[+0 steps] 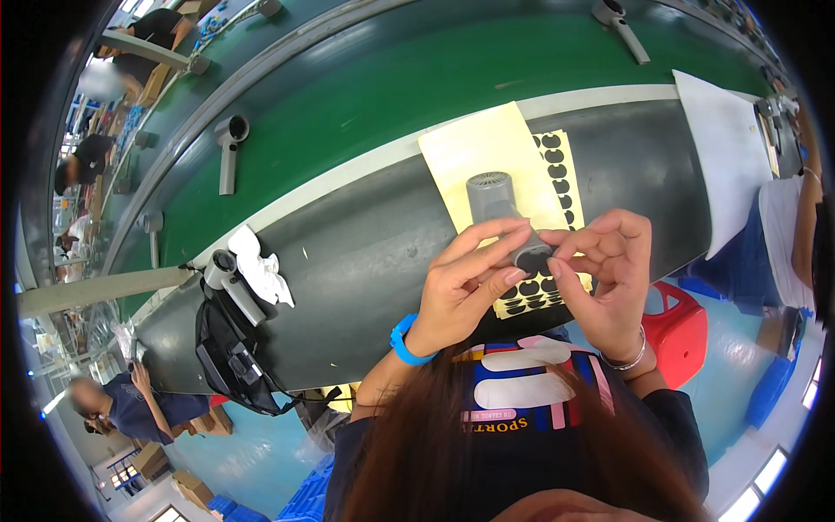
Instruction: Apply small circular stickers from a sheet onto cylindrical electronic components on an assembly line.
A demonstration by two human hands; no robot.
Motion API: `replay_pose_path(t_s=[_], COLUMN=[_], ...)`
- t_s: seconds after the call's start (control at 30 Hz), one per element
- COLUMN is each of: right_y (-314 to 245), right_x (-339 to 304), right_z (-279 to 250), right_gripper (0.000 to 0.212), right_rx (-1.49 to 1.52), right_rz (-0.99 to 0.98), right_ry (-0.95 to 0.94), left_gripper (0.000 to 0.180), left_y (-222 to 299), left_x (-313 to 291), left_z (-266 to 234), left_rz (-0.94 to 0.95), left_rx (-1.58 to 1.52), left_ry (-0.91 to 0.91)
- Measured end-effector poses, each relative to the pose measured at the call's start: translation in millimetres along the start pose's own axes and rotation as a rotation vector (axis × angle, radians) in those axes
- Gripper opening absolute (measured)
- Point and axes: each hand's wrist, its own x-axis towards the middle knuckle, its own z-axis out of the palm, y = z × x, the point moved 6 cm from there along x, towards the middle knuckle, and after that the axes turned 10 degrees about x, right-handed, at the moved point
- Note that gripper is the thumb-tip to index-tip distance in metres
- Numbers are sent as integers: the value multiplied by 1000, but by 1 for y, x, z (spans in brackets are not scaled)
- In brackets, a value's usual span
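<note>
A grey hair dryer [492,193] lies over a yellow sheet, its round vented end away from me and its handle toward me. My left hand [470,283] is closed around the handle near its end, thumb and fingers pinching it from the left. A dark oval sticker [533,259] shows on the handle's end face. At the sticker's right edge, my right hand [611,283] has thumb and index finger pinched, the other fingers curled. Below and behind my hands lie sheets of black stickers [557,165], partly covered by the yellow backing sheet [452,148].
Beyond the black work surface [365,261] runs a green conveyor belt [348,122] carrying hair dryers [230,152]. At left are another hair dryer [233,287], a white cloth [259,265] and a black bag [230,348]. A red stool [678,335] stands right; co-workers sit on both sides.
</note>
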Motion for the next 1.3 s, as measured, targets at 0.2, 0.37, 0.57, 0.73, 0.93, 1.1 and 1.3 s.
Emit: replay_pose_path(t_s=[0.2, 0.37, 0.57, 0.73, 0.93, 1.1, 1.3], right_y=[0, 0, 0, -1, -2, -9, -11], right_x=[0, 0, 0, 0, -1, -1, -1], right_z=[-1, 0, -1, 1, 2, 1, 1], right_gripper=[46, 47, 47, 47, 46, 47, 47], right_rx=[-20, -37, -67, -90, -149, -254, -327], right_rz=[-12, -26, -38, -51, -55, -60, -60], right_ry=[2, -9, -8, -11, -12, 0, 30], left_gripper=[33, 32, 31, 31, 31, 31, 31], left_y=[0, 2, 3, 3, 3, 5, 6], left_x=[2, 0, 1, 1, 0, 0, -1], left_z=[3, 4, 6, 6, 6, 7, 7], left_rz=[-26, -51, -61, -64, -41, -28, -35], left_rx=[-52, -38, -69, -76, -64, -43, -44], left_ry=[8, 18, 52, 63, 72, 82, 101])
